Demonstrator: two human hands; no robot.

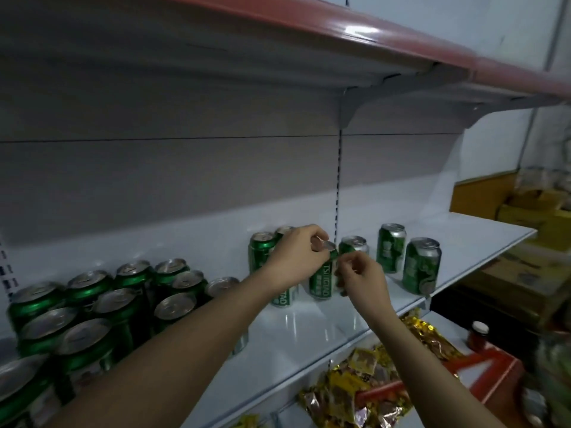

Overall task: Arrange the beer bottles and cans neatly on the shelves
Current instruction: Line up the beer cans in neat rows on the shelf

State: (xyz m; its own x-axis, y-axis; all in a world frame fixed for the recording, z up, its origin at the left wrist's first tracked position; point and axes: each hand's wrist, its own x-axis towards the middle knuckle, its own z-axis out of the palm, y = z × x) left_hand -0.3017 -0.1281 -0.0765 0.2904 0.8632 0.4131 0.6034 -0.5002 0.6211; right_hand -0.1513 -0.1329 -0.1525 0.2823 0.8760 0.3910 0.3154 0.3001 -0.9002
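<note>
Nearest to us, gold snack packets (355, 387) lie heaped on the lower shelf, with a red-lidded jar (478, 335) standing to their right. Above them runs the white shelf (309, 332) holding the green beer cans. A dense cluster of cans (92, 307) stands upright at its left end, packed touching one another.

Our two forearms reach up over the shelf's front edge to a single can (323, 281) standing mid-shelf. Our left hand (293, 257) curls over this can's top, fingers pinching at the rim. Our right hand (360, 274) curls against the can's right side; we cannot tell whether it truly grips the can.

Farther on, two cans (261, 250) stand behind the left hand, one can (353, 245) just behind the right. Two more cans (421, 270) stand apart toward the shelf's right end. Overhead, a red-edged upper shelf (355, 32) spans the view.
</note>
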